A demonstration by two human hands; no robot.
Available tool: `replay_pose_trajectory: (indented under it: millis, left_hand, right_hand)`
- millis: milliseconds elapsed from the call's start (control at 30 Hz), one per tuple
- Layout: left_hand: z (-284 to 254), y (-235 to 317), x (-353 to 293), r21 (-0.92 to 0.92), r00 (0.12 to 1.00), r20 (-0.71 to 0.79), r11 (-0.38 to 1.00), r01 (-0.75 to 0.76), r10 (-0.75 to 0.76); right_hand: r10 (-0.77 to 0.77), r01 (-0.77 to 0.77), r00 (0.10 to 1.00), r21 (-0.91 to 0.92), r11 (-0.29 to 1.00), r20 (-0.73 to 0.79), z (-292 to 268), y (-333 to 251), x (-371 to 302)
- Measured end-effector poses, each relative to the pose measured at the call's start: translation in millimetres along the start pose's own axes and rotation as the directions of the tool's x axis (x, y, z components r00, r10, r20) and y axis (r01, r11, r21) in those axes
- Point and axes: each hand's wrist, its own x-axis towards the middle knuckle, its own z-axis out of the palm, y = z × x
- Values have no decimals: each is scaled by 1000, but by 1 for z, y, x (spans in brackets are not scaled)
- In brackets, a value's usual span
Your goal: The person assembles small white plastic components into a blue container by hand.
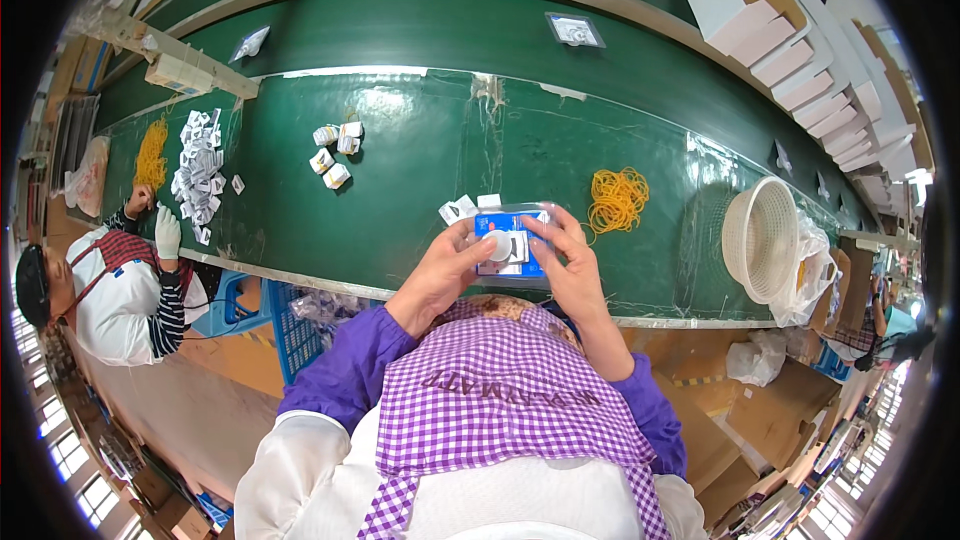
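The person's left hand [440,272] and right hand [575,268] pinch one blue package [495,222] between them, each grip partly closed, at the bench's [420,230] near edge. Two yellow band heaps [619,200] lie left and right; one white basket [762,240] stands farther right.

- Left fingers [473,254] and right fingers [553,237] grip a blue package [512,221] between them, a pale round piece [497,246] on its face by the left fingertips;
- just beyond the left fingers, small white pieces [458,210] on the green bench [410,200];
- near the right fingers, yellow bands [619,200]; farther right, a white basket [730,245];
- well left of the fingers, small bundles [337,176], then a white heap [200,175] and a co-worker [122,290]
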Motion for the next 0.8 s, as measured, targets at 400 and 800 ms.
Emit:
replay_pose_trajectory:
  millis: [400,800]
  left_hand:
    - [-2,1,0,-16,1000,3,1000,25,-25]
    - [1,-2,4,-130,998,-65,991,2,-11]
  right_hand:
    - [-11,17,983,-30,999,182,-19,-16,3]
    - [47,-175,908,275,945,416,-19,-3,-6]
